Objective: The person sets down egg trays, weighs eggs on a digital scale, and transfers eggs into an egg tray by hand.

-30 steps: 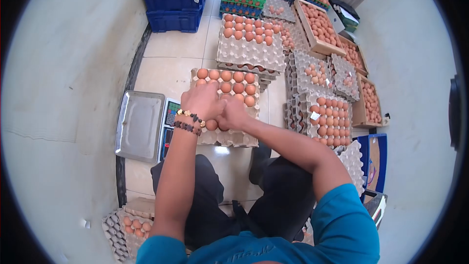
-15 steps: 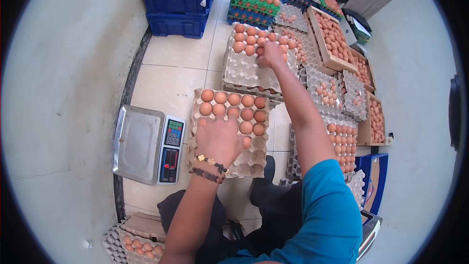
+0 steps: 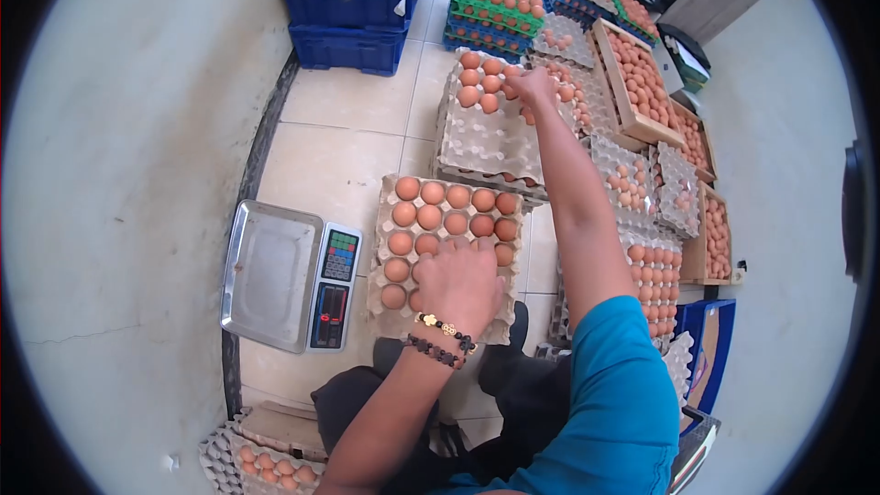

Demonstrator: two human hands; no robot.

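Egg handling (my judgement): working well here is meaning light, even pressure round each shell's sides, straight vertical movement, and knuckles not knocking neighbouring eggs.
Two trays at once: watching both is mattering, since the hands are working well apart; the bracelets (image 3: 434, 350) are sitting close above shells and are needing clearance.
Near tray (image 3: 385, 323): is lying in front of the person's knees, with brown eggs (image 3: 456, 223) filling its back rows and bare cells showing along the front edge.
Far tray (image 3: 486, 142): is topping a stack just beyond, with eggs (image 3: 469, 76) sitting toward its back and its front cells standing bare.
Left hand (image 3: 458, 280): is arching palm-down over the near tray, fingers curling; the palm is hiding whatever lies beneath, so I am not making out any grip.
Right hand (image 3: 533, 87): is resting among the far eggs, fingers bending close together; whether they are clamping an egg, I am not able to tell.
Scale (image 3: 341, 266): is standing beside the near tray, on the person's left.
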